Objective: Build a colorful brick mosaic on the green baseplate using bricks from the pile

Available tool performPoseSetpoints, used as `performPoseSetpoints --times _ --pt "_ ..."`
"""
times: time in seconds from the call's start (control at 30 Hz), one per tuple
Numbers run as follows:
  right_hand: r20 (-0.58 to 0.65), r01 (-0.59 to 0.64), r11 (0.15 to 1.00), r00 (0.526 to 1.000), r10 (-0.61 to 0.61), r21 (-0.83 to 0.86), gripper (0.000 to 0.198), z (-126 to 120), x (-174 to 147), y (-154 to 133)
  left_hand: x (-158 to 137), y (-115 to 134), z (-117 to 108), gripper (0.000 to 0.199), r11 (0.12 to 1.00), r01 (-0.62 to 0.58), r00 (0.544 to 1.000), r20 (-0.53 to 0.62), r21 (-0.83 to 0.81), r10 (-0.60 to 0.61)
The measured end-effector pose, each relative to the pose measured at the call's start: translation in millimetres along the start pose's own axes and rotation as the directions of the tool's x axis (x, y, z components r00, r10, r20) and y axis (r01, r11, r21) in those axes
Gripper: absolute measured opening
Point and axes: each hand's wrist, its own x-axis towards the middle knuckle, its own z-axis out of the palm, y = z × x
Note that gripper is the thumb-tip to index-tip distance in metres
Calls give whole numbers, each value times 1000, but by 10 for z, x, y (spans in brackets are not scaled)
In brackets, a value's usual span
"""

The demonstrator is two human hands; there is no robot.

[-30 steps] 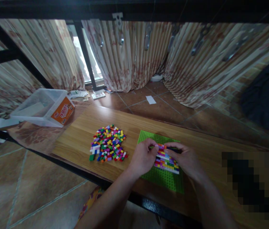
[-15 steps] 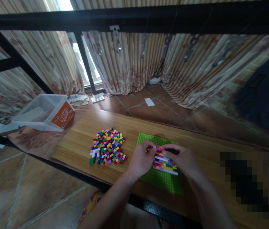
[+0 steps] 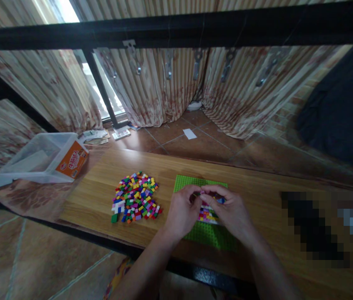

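Note:
A green studded baseplate point(image 3: 209, 239) lies on the wooden table, bearing rows of small multicoloured building bricks point(image 3: 206, 214) that my fingers partly cover. My left hand point(image 3: 182, 210) is over the plate's left side, thumb and index finger pinched at the upper left end of the rows. From the other side my right hand point(image 3: 231, 210) reaches across the bricks, its fingertips meeting the left ones. A tiny pinkish brick shows between the fingertips, mostly hidden. Left of the plate a loose pile of mixed-colour bricks point(image 3: 137, 198) is spread on the wood.
An open clear plastic bin point(image 3: 39, 160) with an orange label stands beyond the table's left end. A black metal rail point(image 3: 176, 27) with hanging hooks crosses above. Papers point(image 3: 95, 136) lie near the bin. A pixelated dark patch point(image 3: 314, 229) covers part of the table's right side.
My right hand has shifted left along the brick rows, so its fingertips now meet those of my left hand and cover more bricks. The view has turned slightly.

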Motion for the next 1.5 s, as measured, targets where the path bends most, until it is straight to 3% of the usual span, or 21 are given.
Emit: performPoseSetpoints --times 0.1,0.2,0.37,0.47,0.67,0.83,1.03,1.17,1.4,1.5 --pt "-2 -44 994 999 44 99 22 41 -15 19 -15 16 7 16 994 -76 997 -3 81 76" --pt "-34 -76 986 996 82 148 24 16 -17 75 -23 16 18 12 991 -77 997 11 109 77" --pt "-147 -165 985 974 171 54 32 -153 7 186 -19 9 9 7 995 1 1000 -29 97 2" --pt "-155 -193 981 970 188 -23 33 -244 16 228 -8 -15 -6 10 996 22 1000 -20 89 -21" --pt "-104 -126 980 988 111 -156 29 -250 11 282 9 -52 -25 19 992 57 998 32 109 -61" --pt "-103 -34 998 994 29 -52 26 -167 71 449 10 -56 -36 19 988 65 997 23 140 -69" --pt "-81 -243 957 963 258 161 33 -106 103 492 7 -80 -46 20 984 73 997 10 161 -75" --pt "-43 -336 926 936 348 172 37 -112 83 451 9 -79 -48 19 978 103 994 0 182 -105" --pt "-18 -220 975 975 221 26 34 -185 61 419 14 -61 -63 20 971 132 990 21 198 -139" --pt "-12 -219 976 976 219 16 34 -198 61 413 13 -54 -66 20 970 131 990 23 205 -139"
